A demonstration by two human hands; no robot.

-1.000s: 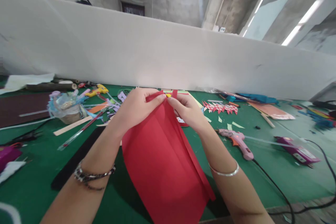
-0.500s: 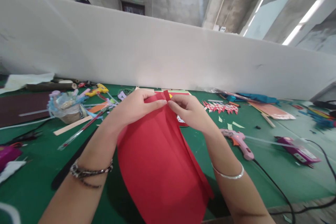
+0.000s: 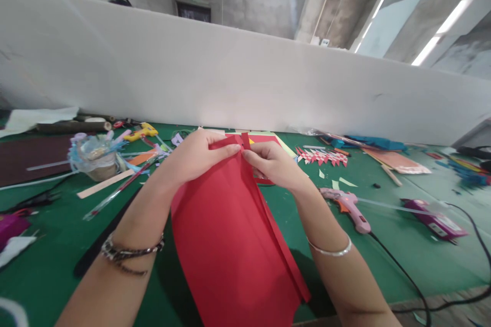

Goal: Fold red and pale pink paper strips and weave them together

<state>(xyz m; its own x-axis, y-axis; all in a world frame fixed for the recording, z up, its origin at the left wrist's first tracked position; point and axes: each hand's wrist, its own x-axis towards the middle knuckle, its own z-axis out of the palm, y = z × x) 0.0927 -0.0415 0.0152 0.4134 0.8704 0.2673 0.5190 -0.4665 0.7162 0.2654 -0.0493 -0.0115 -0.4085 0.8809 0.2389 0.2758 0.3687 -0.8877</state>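
Note:
A large sheet of red paper (image 3: pixel 230 235) hangs curved in front of me, with a narrow folded strip along its right edge. My left hand (image 3: pixel 197 158) grips its far top edge, thumb lying over the paper and fingers behind it. At the top right corner, my right hand (image 3: pixel 268 161) pinches the folded strip between thumb and fingers. Both thumb tips are close together at that corner. Behind the hands, a red piece of paper with a pale border (image 3: pixel 286 145) lies on the table, mostly hidden.
A pink glue gun (image 3: pixel 351 207) with a black cord lies right of my right forearm, near a purple device (image 3: pixel 433 219). Left are a plastic-wrapped cup (image 3: pixel 102 156), a yellow glue gun (image 3: pixel 141 132) and wooden strips. A white partition (image 3: pixel 245 82) borders the green table (image 3: pixel 337 265).
The right hand has shifted slightly left and down along the strip. The folded edge of the red paper swings a little to the left, uncovering more of the paper behind.

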